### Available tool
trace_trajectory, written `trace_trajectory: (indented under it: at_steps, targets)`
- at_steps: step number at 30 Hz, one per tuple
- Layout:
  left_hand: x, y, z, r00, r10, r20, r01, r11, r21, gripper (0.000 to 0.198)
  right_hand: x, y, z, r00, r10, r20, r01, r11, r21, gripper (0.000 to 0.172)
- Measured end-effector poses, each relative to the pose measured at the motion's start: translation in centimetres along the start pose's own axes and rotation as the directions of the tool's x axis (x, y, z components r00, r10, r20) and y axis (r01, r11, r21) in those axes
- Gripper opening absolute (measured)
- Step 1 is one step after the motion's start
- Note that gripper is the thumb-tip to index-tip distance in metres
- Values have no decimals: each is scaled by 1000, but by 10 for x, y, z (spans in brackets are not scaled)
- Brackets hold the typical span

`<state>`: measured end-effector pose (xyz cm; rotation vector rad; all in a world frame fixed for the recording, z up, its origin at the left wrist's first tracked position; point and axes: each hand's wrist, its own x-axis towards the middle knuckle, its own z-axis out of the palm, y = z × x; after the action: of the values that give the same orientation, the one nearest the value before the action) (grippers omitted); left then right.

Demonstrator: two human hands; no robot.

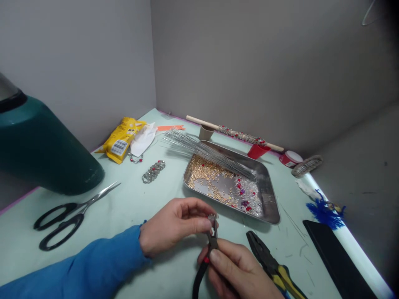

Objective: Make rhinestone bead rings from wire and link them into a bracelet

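Note:
My left hand [174, 224], in a blue sleeve, pinches a small silvery beaded piece [212, 216] between thumb and fingers just in front of the tray. My right hand [240, 270] is wrapped round the black handles of small pliers [209, 249], whose jaws meet the beaded piece. A metal tray [271, 199] just beyond holds many gold, clear and red beads. A bundle of thin wires [205, 151] lies across its far left corner.
Black scissors [67, 216] lie at left by a dark green object [43, 149]. Yellow-handled pliers [274, 265] lie right of my hands. A finished bead cluster [153, 171], yellow packet [121, 139], beaded stick [240, 133], red cup [257, 150], blue tassel [324, 211] and black slab [336, 257] surround the tray.

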<state>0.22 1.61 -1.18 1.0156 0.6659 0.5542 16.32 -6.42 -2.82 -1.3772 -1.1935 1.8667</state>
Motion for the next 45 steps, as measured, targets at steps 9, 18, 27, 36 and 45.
trace_trajectory:
  at_steps: [9,18,27,36,45]
  targets:
    - [6,-3,-7,995,11,-101,-24,992,-127,22,-2,-4,-1,957,-261,-129,130,781,-610,24]
    - [4,-4,-8,979,0,-202,8,999,36,26,3,1,-7,658,-736,-159,349,484,-802,13]
    - [4,-14,2,988,-152,30,151,988,37,44,0,-3,1,748,-514,-420,318,833,-453,19]
    - [2,-14,2,987,-146,63,144,989,35,26,-1,-6,5,793,-413,-449,256,893,-370,20]
    - [0,-12,3,992,-123,16,120,985,120,27,0,-1,6,787,-446,-426,260,866,-428,20]
